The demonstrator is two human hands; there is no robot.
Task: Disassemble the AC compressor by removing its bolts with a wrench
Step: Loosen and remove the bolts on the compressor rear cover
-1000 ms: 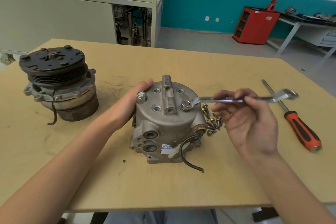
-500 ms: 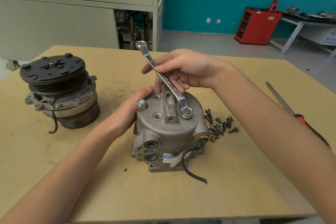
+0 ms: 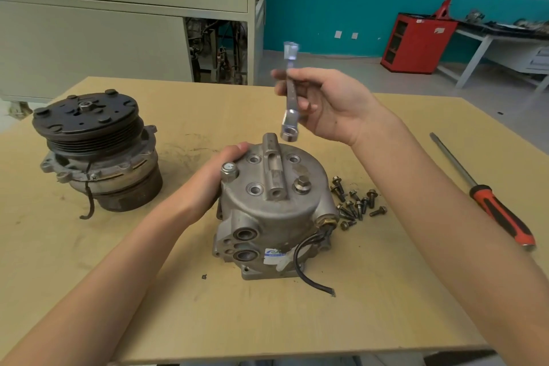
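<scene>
Your wrench (image 3: 290, 98) is bright, glossy metal; the compressor (image 3: 267, 211) nearest you is dull, rough cast metal; the table (image 3: 267, 321) is matt, scuffed wood board.

The left forearm (image 3: 118, 261) comes in from the near left corner and runs diagonally toward the centre, bare and nearly straight. The left hand (image 3: 218, 171) lies against the left side of the compressor (image 3: 276, 211), its fingers curled over the far left rim and gripping it. The right forearm (image 3: 445, 217) enters from the near right edge and slants up and to the left, with the wrist bent. The right hand (image 3: 329, 104) is raised above the far side of the compressor, palm turned left. Its fingers, slightly blurred, are wrapped round the shank of a wrench (image 3: 290, 111) held nearly upright, ring end down and apart from the housing.
</scene>
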